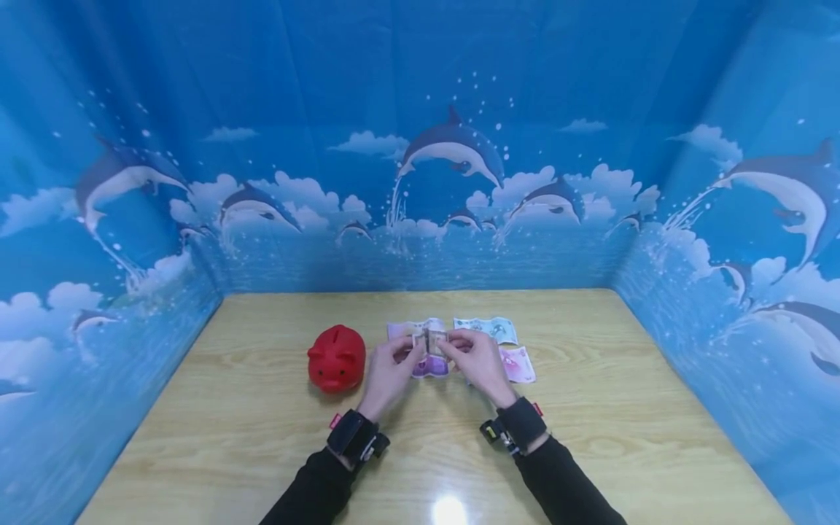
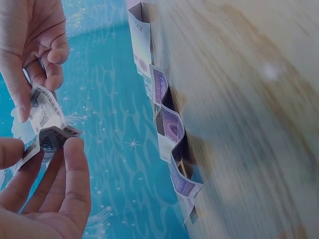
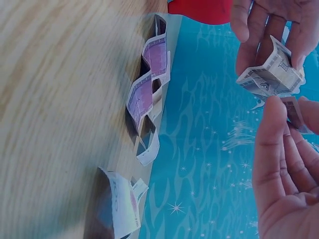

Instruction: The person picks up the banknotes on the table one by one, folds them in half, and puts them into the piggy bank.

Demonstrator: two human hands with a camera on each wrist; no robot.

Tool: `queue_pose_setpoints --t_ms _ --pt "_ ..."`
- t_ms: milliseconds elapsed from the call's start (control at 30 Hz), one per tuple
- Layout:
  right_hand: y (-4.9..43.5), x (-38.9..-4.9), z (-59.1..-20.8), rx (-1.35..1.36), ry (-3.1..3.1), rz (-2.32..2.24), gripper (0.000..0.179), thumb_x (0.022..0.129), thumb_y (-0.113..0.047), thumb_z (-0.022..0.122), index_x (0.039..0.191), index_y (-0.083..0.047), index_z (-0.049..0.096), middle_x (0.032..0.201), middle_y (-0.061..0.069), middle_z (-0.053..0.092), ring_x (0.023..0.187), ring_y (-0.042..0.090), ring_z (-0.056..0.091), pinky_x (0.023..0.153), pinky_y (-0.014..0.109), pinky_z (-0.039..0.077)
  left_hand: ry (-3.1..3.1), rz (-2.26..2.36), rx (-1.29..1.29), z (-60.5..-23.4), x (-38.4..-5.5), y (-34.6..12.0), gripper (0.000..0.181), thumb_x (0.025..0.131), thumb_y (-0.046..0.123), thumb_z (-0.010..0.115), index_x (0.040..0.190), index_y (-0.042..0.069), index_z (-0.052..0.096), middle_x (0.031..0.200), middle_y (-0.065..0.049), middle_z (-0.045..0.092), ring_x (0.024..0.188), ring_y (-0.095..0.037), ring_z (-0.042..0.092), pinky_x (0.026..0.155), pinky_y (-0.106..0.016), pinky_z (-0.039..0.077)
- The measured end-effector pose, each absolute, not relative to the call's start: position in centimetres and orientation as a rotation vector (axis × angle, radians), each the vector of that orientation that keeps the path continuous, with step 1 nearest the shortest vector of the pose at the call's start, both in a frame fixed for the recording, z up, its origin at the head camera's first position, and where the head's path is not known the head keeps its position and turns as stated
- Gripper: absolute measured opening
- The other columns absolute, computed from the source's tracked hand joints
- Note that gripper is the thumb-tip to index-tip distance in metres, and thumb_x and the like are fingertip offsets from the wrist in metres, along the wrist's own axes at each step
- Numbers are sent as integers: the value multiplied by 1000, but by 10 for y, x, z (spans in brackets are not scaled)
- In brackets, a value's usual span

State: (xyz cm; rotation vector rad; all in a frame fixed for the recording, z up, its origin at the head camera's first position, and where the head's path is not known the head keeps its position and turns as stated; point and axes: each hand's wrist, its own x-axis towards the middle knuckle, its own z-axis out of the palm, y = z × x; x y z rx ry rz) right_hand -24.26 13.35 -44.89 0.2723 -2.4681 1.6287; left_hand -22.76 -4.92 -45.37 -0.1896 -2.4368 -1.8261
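A creased, brownish-grey banknote [image 1: 429,341] is held up between the two hands, bent along its folds. My left hand [image 1: 390,368] pinches one end between thumb and fingers; in the left wrist view it appears low in the picture, gripping the folded note [image 2: 46,115]. From the other side my right hand [image 1: 482,362] pinches the opposite end, its thumb pressed on the paper in the right wrist view. Beneath and behind the held note lie wavy purple banknotes [image 1: 431,366] on the table, partly hidden by the hands.
A red piggy bank [image 1: 337,359] with a slot on top stands left of the left hand. Beyond the right hand lie a teal banknote [image 1: 495,329] and a pink one [image 1: 518,364]. A blue dolphin-print curtain [image 1: 420,255] encloses the wooden table [image 1: 275,437] at the back and sides.
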Motion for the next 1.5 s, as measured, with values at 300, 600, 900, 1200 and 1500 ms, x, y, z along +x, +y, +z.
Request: queue_pose_setpoints --t_ms 300,600,900,1200,1500 --pt "133 -244 -452 269 -2457 1705 33 83 -21 78 111 -4 71 88 9 74 75 34 70 64 50 58 -2415 -1801 -195 -457 -228 -47 24 93 22 67 115 13 71 104 -5 73 91 -16 70 78 -29 58" --pt "133 -242 -452 271 -2463 1736 31 83 -19 77 110 -5 71 87 9 74 77 37 70 64 50 58 -2399 -1770 -251 -458 -226 -46 26 91 21 68 115 11 70 105 -7 73 92 -18 69 76 -29 58" --pt "134 -244 -452 305 -2429 1740 31 84 -19 77 110 -4 71 87 10 74 75 40 69 60 48 58 -2350 -1777 -251 -459 -226 -42 22 95 20 61 114 11 71 106 -7 72 95 -23 69 80 -31 56" --pt "131 -243 -451 349 -2407 1771 30 84 -17 76 111 -4 71 87 13 74 74 41 69 57 40 59 -2275 -1874 -255 -462 -228 -42 30 93 2 48 112 7 71 106 -12 72 85 -39 65 70 -35 55" --pt "130 -244 -453 380 -2409 1756 28 86 -14 74 111 -3 70 88 14 74 73 40 69 59 46 58 -2368 -1802 -324 -463 -229 -41 25 95 8 58 116 15 69 124 -7 64 104 -25 68 80 -30 57"
